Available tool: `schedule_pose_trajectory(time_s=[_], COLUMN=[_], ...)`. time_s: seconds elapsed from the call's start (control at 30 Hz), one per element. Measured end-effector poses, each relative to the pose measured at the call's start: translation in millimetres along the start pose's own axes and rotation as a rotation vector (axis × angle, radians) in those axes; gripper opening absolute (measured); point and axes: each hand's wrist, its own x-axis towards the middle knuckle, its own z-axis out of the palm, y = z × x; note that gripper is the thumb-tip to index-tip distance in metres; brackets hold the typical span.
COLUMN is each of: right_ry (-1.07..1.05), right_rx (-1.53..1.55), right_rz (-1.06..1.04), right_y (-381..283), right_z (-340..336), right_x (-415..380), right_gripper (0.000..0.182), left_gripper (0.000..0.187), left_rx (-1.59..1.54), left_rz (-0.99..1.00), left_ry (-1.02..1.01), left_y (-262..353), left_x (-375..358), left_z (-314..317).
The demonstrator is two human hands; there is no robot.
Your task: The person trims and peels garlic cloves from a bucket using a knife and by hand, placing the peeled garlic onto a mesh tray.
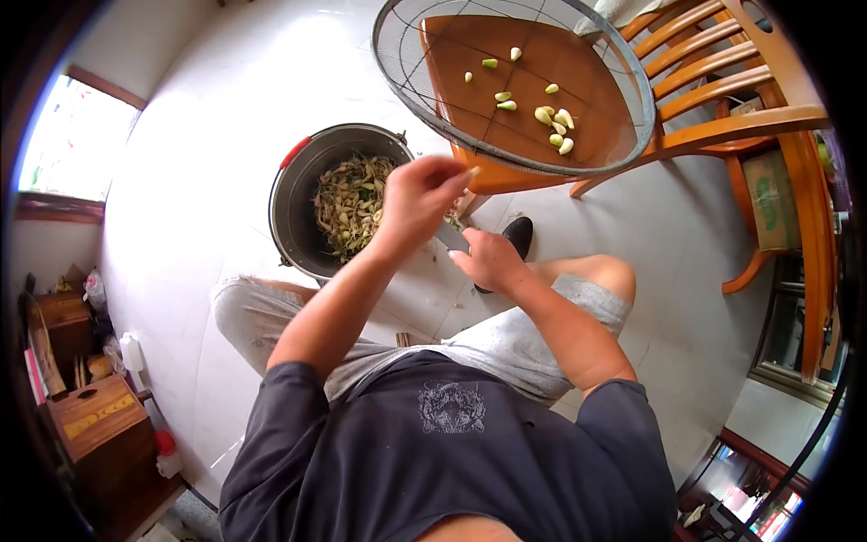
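My left hand [415, 197] is raised by the rim of the sieve, its fingers pinching a small pale garlic clove [474, 172]. Just below it and to the right, my right hand [494, 260] is wrapped around a knife [452, 238], whose wide blade points up and left toward my left wrist. Several peeled garlic cloves [543, 116] lie scattered in a round wire-mesh sieve [644, 117]. A metal pot [287, 237] with a red-covered handle stands left of my hands, holding a heap of unpeeled garlic [348, 203] with dry stalks.
The sieve rests on a wooden chair [488, 176] with a slatted back. My shoe [517, 235] is on the pale tiled floor [208, 181], near some peel scraps. A cardboard box [772, 203] sits at the right. Wooden cabinets [99, 415] stand at the lower left.
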Motion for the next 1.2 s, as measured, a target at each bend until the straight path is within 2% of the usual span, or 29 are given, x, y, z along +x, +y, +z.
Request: schedule_pose_trajectory(time_s=[0.07,0.13,0.2,0.27,0.3,0.33,0.4,0.47,0.53,0.6,0.63,0.7,0.73,0.8,0.97,1.07,1.1,1.2], right_ry=[0.001,-0.003,-0.019,0.008,-0.015,-0.025,-0.045,-0.028,-0.024,-0.028,-0.027,-0.018,-0.004,0.019,-0.024,0.018,0.037,0.079], right_rx=[0.036,0.034,0.036,0.042,0.017,0.007,-0.017,0.018,0.051,0.083,0.122,0.199,0.21,0.229,0.201,0.21,0.205,0.262], right_rz=[0.009,0.042,0.052,0.043,0.046,0.06,0.085,0.093,0.089,0.075,0.072,0.067,0.061,0.049,0.094,0.096,0.104,0.116], right_y=[-0.2,1.6,-2.6,1.5,5.3,5.0,1.5,3.1,2.6,-0.7,-3.2,-8.0,-8.2,-8.4,-16.8,-19.3,-20.6,-22.0], right_z=[-0.4,1.9,-2.1,-1.3,-1.5,-2.3,-7.5,-8.7,-10.6,-13.9,-15.8,-19.0,-18.5,-17.2,-25.2,-24.6,-25.6,-25.4], right_x=[1.0,2.9,1.9,1.0,1.5,0.5,-2.3,-3.9,-3.5,-2.0,-1.8,-1.1,-0.3,2.1,11.4,13.6,14.4,14.9], right_gripper=[0.019,0.017,0.017,0.016,0.019,0.022,0.028,0.031,0.032,0.032,0.032,0.032,0.032,0.032,0.03,0.028,0.027,0.026], left_gripper=[0.023,0.018,0.02,0.022,0.025,0.027,0.029,0.022,0.017,0.016,0.017,0.02,0.021,0.023,0.014,0.017,0.017,0.017], left_rx=[0.106,0.311,0.353,0.164,0.019,0.049,0.15,0.267,0.313,0.589,0.626,0.872,0.989,1.123,1.306,1.268,1.185,0.567], left_rz=[0.096,0.306,0.431,0.401,0.341,0.161,-0.086,-0.21,-0.396,-0.379,-0.371,-0.199,-0.133,-0.236,-0.192,-0.065,0.042,-0.201], left_ry=[0.0,-0.011,0.063,0.159,0.108,0.171,0.291,0.262,0.221,0.108,0.127,0.094,0.083,-0.054,-0.155,-0.126,-0.002,0.167], left_y=[21.6,32.0,38.9,46.8,53.8,57.7,26.1,-52.4,-112.7,-189.0,-188.5,-231.1,-233.4,-233.7,-236.3,-236.1,-232.5,-210.3], left_x=[27.2,54.1,72.7,81.2,75.6,69.5,70.9,75.9,66.8,63.5,55.9,60.8,61.4,71.5,80.8,76.9,73.5,62.0], left_z=[15.0,25.6,26.6,6.0,-17.2,-40.3,-88.1,-135.8,-149.5,-155.9,-142.4,-138.6,-132.4,-127.4,-126.2,-137.0,-137.7,-135.3])
